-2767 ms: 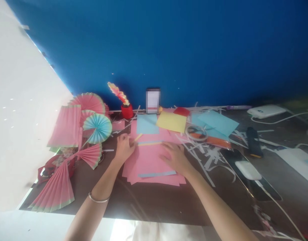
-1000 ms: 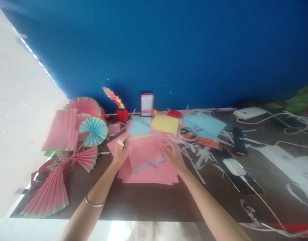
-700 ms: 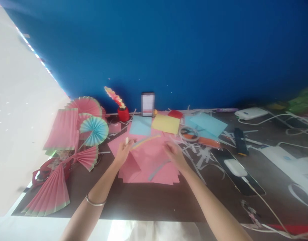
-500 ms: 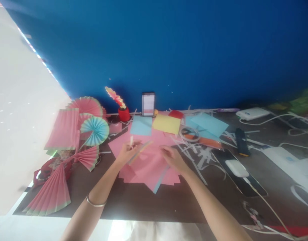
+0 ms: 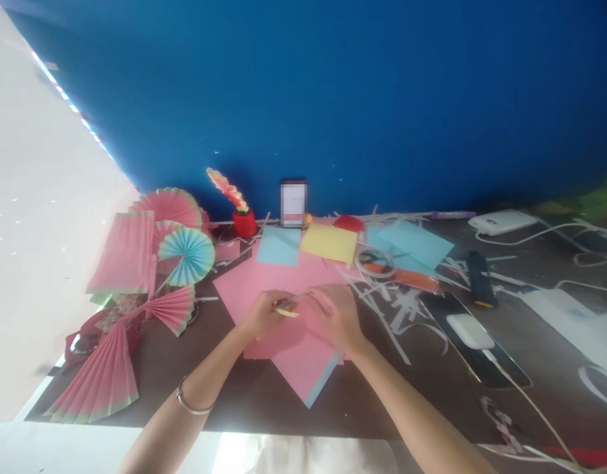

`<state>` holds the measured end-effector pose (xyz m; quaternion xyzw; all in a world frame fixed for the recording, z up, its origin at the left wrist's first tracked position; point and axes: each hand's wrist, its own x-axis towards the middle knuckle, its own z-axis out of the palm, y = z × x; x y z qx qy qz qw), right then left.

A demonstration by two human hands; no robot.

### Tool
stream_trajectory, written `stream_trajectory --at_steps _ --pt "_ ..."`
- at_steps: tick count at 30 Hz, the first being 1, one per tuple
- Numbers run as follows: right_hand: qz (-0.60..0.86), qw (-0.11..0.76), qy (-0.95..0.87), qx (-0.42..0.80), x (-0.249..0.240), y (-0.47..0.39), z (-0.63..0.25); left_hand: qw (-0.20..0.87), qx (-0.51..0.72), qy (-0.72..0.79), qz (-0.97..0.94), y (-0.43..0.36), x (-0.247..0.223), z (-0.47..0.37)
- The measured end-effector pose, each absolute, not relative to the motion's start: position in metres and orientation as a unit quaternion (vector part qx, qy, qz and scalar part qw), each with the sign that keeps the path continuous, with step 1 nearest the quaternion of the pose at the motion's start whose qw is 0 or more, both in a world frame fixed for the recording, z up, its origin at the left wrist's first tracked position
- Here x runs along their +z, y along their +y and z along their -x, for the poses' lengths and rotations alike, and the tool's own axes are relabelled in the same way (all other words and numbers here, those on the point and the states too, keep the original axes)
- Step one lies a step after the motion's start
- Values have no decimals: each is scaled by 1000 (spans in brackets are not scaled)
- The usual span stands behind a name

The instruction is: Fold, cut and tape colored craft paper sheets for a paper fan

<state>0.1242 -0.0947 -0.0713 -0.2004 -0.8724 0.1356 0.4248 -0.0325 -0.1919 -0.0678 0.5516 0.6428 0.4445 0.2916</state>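
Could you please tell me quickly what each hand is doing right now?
Left hand: fingers closed, with a small yellow strip at the fingertips.
Right hand: fingers bent over the pink paper; grip unclear.

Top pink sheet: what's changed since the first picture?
The pink sheet turned counterclockwise, its blue-edged corner now pointing toward the person. Left hand and right hand moved closer together; exact grip unclear. Yellow sheet, blue fan and red pot stayed put.
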Motion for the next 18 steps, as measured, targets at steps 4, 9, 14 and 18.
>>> stream_trajectory --at_steps 4,9,14,18 --pt "214 415 -867 173 -73 -96 -122 288 444 631 -568 -192 -68 30" --pt "221 410 -849 250 -72 -95 -122 260 433 632 -588 -192 -71 32" --pt "242 365 -822 363 -66 -95 -124 248 415 635 -603 -193 -68 33" --pt "236 336 -818 402 -65 -95 -124 257 401 636 -606 -195 -66 32"
